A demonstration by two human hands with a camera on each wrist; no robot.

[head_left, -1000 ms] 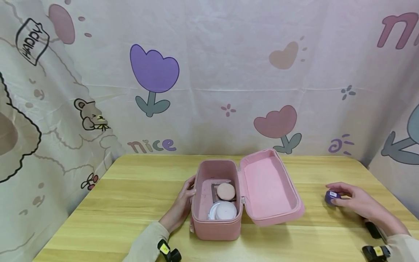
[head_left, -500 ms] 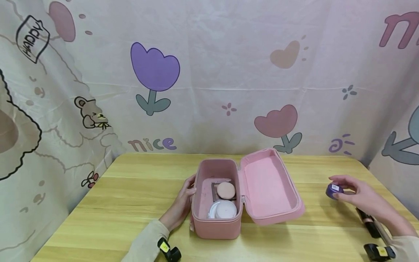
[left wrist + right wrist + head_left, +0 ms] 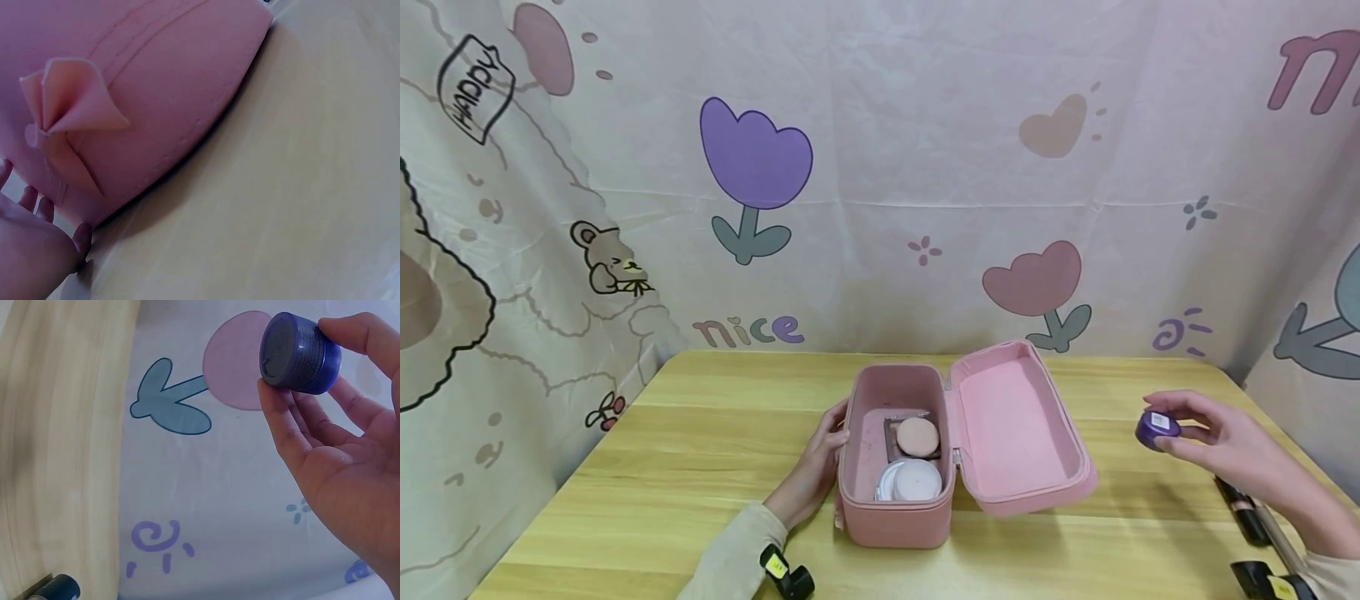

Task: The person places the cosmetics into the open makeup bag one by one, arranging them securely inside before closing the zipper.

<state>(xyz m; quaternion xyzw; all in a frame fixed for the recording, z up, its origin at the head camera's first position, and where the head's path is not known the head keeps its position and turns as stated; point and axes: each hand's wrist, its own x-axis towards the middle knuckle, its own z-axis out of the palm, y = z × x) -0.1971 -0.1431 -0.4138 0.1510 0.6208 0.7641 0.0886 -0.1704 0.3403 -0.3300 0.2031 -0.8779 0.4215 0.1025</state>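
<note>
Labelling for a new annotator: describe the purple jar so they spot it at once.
On the wooden table, find the open pink case. Right of its lid, the right hand holds a small round jar in the air. Its purple colour, squat shape and white label set it apart from the slim dark tube lying nearby.

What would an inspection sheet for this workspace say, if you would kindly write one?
Surface: wooden table, light-coloured.
Job's things: purple jar, held above the table; pink case, lid open, contents including a beige disc and a white round container.
Clutter: black tube and slim item on the table's right side.
Hands: left hand touches the case's side; right hand pinches the jar.
Cables: nothing seen.
Surroundings: printed cloth behind the table.
</note>
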